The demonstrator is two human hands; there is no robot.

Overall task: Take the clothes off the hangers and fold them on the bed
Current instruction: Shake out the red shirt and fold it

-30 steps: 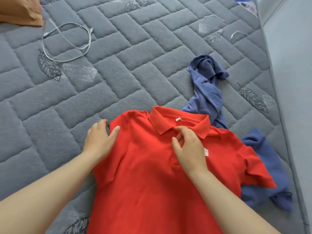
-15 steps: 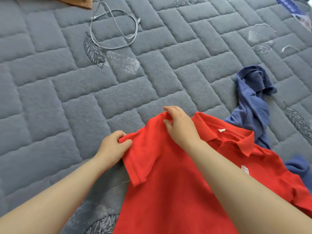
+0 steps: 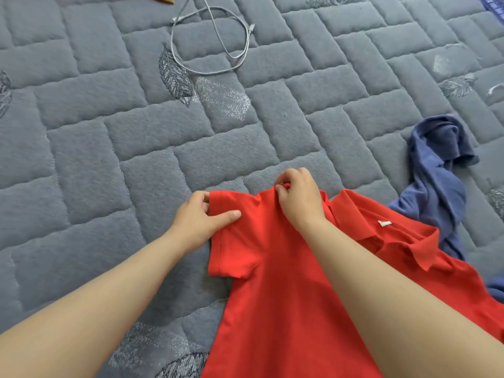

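– Knit cotton by the look of it: red polo shirt [image 3: 286,290], soft, light and limp, bound to sag and crease wherever unsupported. Not slippery, nothing fragile.

– Agreed. Best taken at the firmer parts: sleeve hem, shoulder seam, collar [image 3: 381,230]. Spread on the grey quilted bed [image 3: 109,137], collar off to the right with its label showing, body running back under the right forearm. No hanger in sight.

– Grips?

– Left hand [image 3: 199,222] closed on the sleeve [image 3: 234,246], thumb on top, fingers tucked beneath the hem. Right hand [image 3: 297,197] pinching a small ridge of cloth at the shoulder, just beside the collar.

– So, shirt directly under both hands, sleeve drawn flat between the two pinches.

– Reads like squaring the sleeve ahead of a fold, as a judgement only. Crumpled blue garment [image 3: 436,181] off to the right, touching the red shirt's far edge. Looped charging cable [image 3: 218,45] well apart at the top.
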